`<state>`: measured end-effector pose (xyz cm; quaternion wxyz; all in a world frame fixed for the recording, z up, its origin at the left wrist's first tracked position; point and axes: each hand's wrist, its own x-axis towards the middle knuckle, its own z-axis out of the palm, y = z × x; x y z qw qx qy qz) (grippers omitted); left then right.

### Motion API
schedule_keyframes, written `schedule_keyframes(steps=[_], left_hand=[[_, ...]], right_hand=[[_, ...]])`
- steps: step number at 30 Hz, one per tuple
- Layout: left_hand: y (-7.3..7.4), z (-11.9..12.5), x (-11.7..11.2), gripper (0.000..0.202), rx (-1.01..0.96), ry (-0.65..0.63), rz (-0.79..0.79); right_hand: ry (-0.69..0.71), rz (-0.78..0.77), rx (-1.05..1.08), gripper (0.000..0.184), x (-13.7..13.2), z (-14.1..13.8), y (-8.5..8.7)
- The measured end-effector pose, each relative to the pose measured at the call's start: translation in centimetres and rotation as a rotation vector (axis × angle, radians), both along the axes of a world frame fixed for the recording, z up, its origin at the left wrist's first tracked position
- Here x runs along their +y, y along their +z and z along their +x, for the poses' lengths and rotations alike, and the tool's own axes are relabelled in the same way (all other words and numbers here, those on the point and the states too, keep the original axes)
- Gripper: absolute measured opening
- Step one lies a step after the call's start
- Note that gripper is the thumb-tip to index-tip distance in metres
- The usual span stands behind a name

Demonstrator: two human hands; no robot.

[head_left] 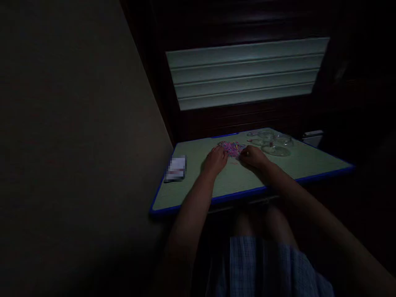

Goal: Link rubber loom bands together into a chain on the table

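Note:
The scene is dim. A heap of small pink and purple pieces (231, 147) lies on a pale green table with a blue edge (235, 194). My left hand (215, 160) rests knuckles up at the heap's near left side, fingers curled toward it. My right hand (254, 157) sits at the heap's near right side, fingers bent and pressed together at its edge. Whether either hand holds a piece is too small and dark to make out. A few stray pieces lie on the table between my hands.
Several clear glass bowls (274, 143) stand behind and to the right of the heap. A small white object (176, 168) lies near the table's left edge. A wall stands to the left, and a light slatted shutter (246, 74) behind the table. My knees show below the table.

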<state>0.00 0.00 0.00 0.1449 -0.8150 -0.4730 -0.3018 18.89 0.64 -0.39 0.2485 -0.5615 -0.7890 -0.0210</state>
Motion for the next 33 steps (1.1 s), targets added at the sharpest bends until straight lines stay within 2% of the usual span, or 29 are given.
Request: schedule_keyframes(steps=[14,22,28,33], left_hand=[[0.18,0.15,-0.25,0.021,-0.03,-0.01,-0.041],[0.04,0.17,-0.1,0.021,-0.021,-0.017,-0.012],[0.13,0.21,-0.14,0.022,-0.037,-0.021,-0.019],[0.18,0.22,-0.27,0.023,-0.027,-0.013,-0.035]], right_hand=[[-0.047,-0.058,-0.005,0.025,-0.22,-0.36,0.32],[0.007,-0.056,0.007,0.023,-0.05,-0.21,0.11],[0.025,0.018,0.039,0.028,0.38,-0.04,-0.29],[0.041,0.001,0.009,0.023,0.58,0.04,-0.38]])
